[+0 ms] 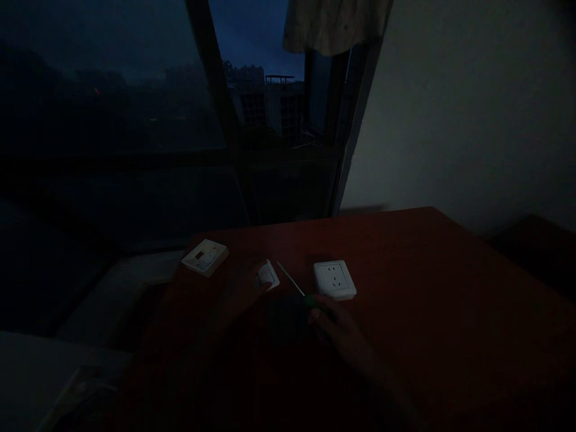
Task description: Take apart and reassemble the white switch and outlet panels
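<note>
My right hand (335, 324) is closed round the green handle of a screwdriver (294, 285), whose metal shaft points up and to the left. The fingers of my left hand (240, 288) grip a small white wall-switch plate (269, 275), covering its left part. The screwdriver's tip is apart from that plate, just to its right. To the right of the shaft a white wall socket (335, 279) with several slots lies face up. A white box-like cover (205, 257) with a small dark opening rests at the table's far left corner. Dim light hides finger detail.
The reddish-brown table (427, 288) stands against a dark-framed window (229, 120) and a pale wall (450, 120). A short curtain (335, 24) hangs above. A dark flat patch, hard to make out, lies between my hands.
</note>
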